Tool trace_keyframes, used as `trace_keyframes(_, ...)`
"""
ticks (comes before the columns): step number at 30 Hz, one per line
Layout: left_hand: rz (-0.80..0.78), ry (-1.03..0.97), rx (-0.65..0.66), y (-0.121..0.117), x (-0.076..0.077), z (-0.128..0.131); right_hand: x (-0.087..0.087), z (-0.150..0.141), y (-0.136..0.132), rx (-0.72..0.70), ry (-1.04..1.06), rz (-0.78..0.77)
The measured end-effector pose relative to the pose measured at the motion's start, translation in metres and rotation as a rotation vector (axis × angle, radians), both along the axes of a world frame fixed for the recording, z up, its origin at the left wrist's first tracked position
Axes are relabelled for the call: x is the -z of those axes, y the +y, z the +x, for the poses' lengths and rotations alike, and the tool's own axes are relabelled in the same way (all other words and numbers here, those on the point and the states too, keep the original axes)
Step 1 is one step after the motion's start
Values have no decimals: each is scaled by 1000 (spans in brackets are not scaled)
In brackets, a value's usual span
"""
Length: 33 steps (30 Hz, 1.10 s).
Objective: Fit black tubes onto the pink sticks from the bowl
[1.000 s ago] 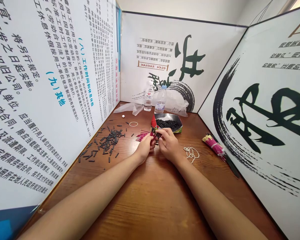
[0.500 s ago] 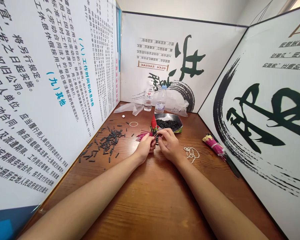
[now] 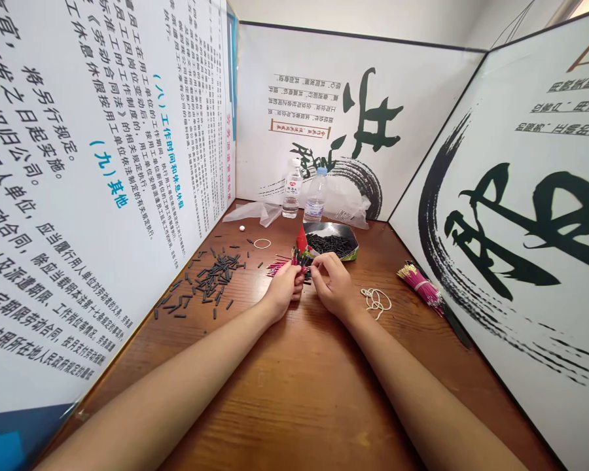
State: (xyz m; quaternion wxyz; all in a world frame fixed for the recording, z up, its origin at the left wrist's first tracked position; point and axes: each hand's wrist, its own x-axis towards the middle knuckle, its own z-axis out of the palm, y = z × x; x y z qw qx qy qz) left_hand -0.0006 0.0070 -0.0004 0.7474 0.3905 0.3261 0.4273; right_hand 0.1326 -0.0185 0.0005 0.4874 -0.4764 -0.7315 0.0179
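Note:
My left hand (image 3: pixel 285 288) is closed around a small bunch of thin magenta wires (image 3: pixel 276 267), with black ends standing up above the fist. Close beside it on the right, my right hand (image 3: pixel 334 284) has its thumb and forefinger pinched together at the bunch; whatever lies between those fingertips is too small to make out. Just behind the hands stands an open box (image 3: pixel 356 252) filled with short black sleeves (image 3: pixel 330 245). More black sleeves (image 3: pixel 218 275) are strewn in a loose heap left of my left hand.
A tied bundle of magenta wires (image 3: pixel 425 288) lies at the right by the panel. White string (image 3: pixel 375 301) is right of my right hand, a pale rubber band (image 3: pixel 262 243) behind left. Two water bottles (image 3: pixel 291 193) and plastic bags (image 3: pixel 255 212) stand at the back. Upright panels (image 3: pixel 314 52) enclose the table.
My right hand's fingertips have shifted slightly and drawn together into a pinch beside the wires. My left hand keeps its hold in nearly the same place.

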Motion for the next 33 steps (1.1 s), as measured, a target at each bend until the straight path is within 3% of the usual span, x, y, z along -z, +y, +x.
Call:
trace_keyframes(6,9,-20,-7,0,0,-1,-2,2,0,41,-37,18)
trace_keyframes(11,-9,-19,2,0,0,-2,3,14,6,442,-189,-76)
trace_keyframes(14,-19,-46,14,0,1,-2,8,19,10,551,-307,-216)
trace_keyframes(20,-32,-69,54,0,3,-3,12,18,10,494,-432,-372)
trace_keyframes(33,6,-24,80,-1,1,-3,8,14,9,402,-457,-495)
